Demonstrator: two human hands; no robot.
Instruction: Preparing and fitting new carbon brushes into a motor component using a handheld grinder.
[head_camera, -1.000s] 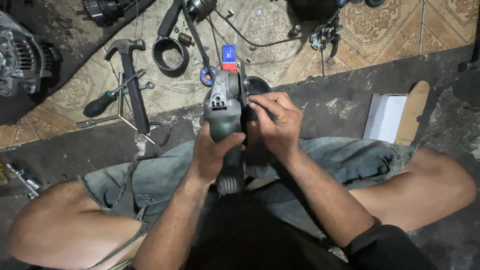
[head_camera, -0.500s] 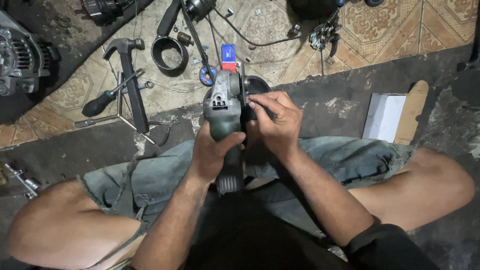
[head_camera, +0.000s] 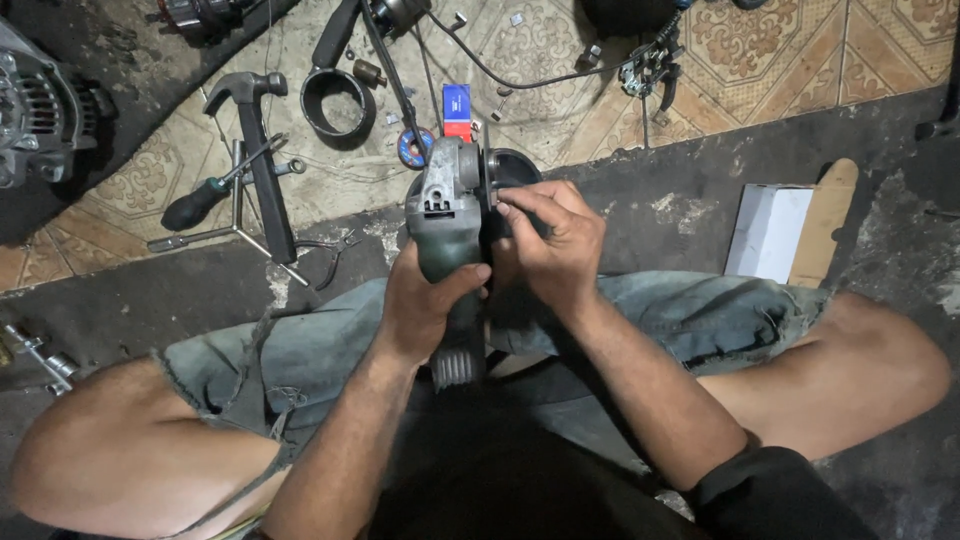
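Resting between both hands (head_camera: 425, 305) (head_camera: 550, 250): angle grinder (head_camera: 447, 215)

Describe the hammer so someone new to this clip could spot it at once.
Start at the patterned tile floor in the upper part of the view, then go to its left side, beyond the person's left knee. The hammer lies there, black handle running toward the viewer, beside a screwdriver. Alone among the tools there, it has a curved claw head.

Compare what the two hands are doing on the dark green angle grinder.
The left hand wraps around the dark green angle grinder body; the right hand pinches with fingertips at its head. The left grips from below, the right reaches in from the side. Both touch the same tool.
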